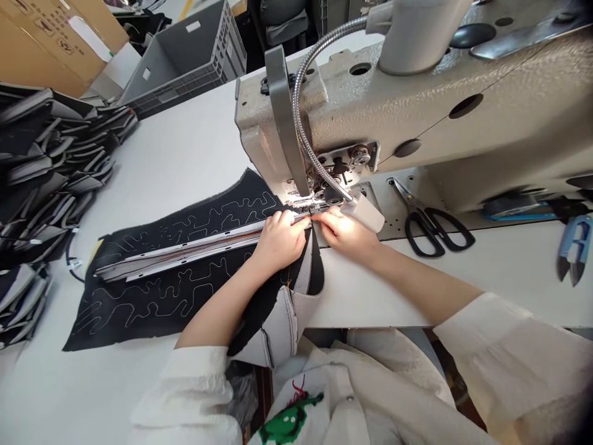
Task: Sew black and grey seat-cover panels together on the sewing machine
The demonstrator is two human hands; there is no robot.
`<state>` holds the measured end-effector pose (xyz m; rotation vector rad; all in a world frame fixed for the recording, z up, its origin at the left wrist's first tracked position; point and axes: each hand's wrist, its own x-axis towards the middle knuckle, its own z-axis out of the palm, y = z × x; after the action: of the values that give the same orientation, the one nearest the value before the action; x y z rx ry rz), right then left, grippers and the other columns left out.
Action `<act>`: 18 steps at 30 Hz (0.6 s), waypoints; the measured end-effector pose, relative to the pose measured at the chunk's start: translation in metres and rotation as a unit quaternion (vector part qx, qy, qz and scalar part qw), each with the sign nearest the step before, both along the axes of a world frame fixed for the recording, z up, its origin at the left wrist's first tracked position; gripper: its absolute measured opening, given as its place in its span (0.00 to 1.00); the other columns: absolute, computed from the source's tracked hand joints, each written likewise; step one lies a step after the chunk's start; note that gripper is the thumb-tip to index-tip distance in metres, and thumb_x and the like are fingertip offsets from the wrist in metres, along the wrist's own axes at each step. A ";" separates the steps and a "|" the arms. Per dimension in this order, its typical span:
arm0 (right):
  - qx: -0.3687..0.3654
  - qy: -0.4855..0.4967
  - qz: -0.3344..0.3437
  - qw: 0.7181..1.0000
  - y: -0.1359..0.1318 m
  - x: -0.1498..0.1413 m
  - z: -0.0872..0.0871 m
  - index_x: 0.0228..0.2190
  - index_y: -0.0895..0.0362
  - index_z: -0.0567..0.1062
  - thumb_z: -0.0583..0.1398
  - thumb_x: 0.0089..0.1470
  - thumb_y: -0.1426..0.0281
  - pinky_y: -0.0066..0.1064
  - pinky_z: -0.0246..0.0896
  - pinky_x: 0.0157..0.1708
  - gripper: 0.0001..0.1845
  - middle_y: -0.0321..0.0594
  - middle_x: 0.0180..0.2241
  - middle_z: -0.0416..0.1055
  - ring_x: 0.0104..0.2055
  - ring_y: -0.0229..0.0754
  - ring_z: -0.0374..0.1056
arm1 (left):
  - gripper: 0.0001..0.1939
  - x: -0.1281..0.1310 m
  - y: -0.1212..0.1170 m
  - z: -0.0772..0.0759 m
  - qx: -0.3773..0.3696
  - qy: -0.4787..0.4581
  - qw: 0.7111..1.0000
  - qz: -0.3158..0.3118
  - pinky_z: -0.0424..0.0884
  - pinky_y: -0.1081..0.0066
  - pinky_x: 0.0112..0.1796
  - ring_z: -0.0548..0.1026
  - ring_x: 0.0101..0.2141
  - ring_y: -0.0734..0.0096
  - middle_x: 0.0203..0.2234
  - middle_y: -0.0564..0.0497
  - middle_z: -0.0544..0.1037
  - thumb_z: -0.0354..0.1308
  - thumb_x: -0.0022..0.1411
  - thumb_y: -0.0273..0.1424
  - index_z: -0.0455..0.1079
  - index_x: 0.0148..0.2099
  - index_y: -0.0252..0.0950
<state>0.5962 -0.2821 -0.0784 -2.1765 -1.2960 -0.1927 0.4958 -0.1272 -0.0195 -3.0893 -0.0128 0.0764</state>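
Black fabric (152, 309) with pale curving stitch lines lies across the table and reaches under the head of a sewing machine (273, 136). A long seam strip (185, 252) with white edges runs along its middle toward the needle area. My left hand (283, 240) presses on the fabric just left of the needle, its fingers closed around the seam. Close beside it, my right hand (345, 232) pinches the fabric edge under the machine's lamp (368, 213). The grey backing of the fabric folds over the table's front edge. The needle tip itself is hard to make out.
Black-handled scissors (430, 225) lie on the machine bed to the right, with blue thread snips (574, 247) farther right. Stacks of black and grey fabric pieces (55, 148) fill the left side. A grey crate (185, 59) and a cardboard box (55, 43) stand behind.
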 end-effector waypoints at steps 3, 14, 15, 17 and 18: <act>-0.023 -0.009 0.017 1.000 0.003 0.001 0.001 0.48 0.55 0.75 0.50 0.62 0.70 0.34 0.60 0.42 0.18 0.43 0.38 0.71 0.40 0.44 0.66 | 0.21 -0.002 -0.003 -0.001 0.016 0.001 1.000 -0.004 0.62 0.62 0.41 0.65 0.41 0.57 0.39 0.43 0.69 0.43 0.67 0.32 0.67 0.58 0.39; -0.132 -0.051 0.000 0.990 0.010 -0.007 0.008 0.54 0.57 0.70 0.48 0.63 0.69 0.35 0.56 0.36 0.21 0.47 0.35 0.70 0.35 0.45 0.63 | 0.24 -0.008 -0.017 -0.007 0.078 -0.007 0.996 0.042 0.63 0.60 0.39 0.67 0.43 0.53 0.40 0.39 0.70 0.40 0.68 0.31 0.61 0.62 0.28; -0.132 -0.049 0.002 0.990 0.011 -0.007 0.007 0.54 0.57 0.70 0.49 0.62 0.70 0.34 0.55 0.35 0.22 0.46 0.34 0.70 0.34 0.44 0.63 | 0.24 -0.006 -0.017 -0.007 0.083 -0.004 0.996 0.044 0.63 0.59 0.39 0.67 0.43 0.53 0.41 0.38 0.70 0.40 0.68 0.31 0.61 0.62 0.28; -0.114 -0.051 0.012 0.992 0.009 -0.006 0.006 0.54 0.59 0.70 0.48 0.62 0.70 0.33 0.55 0.34 0.21 0.46 0.33 0.70 0.33 0.43 0.62 | 0.24 -0.001 -0.016 -0.006 0.089 0.003 0.995 0.046 0.63 0.59 0.40 0.67 0.43 0.53 0.42 0.38 0.70 0.40 0.68 0.31 0.61 0.62 0.28; -0.098 -0.055 0.019 0.993 0.006 -0.006 0.006 0.53 0.60 0.71 0.48 0.62 0.70 0.33 0.54 0.34 0.21 0.46 0.33 0.70 0.33 0.43 0.62 | 0.24 0.001 -0.017 -0.006 0.089 0.006 0.995 0.047 0.63 0.59 0.40 0.67 0.44 0.53 0.43 0.38 0.70 0.39 0.68 0.32 0.61 0.62 0.29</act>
<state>0.5898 -0.2759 -0.0720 -2.3304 -1.4721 -0.1794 0.4970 -0.1437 -0.0251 -2.9082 -0.1558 0.0911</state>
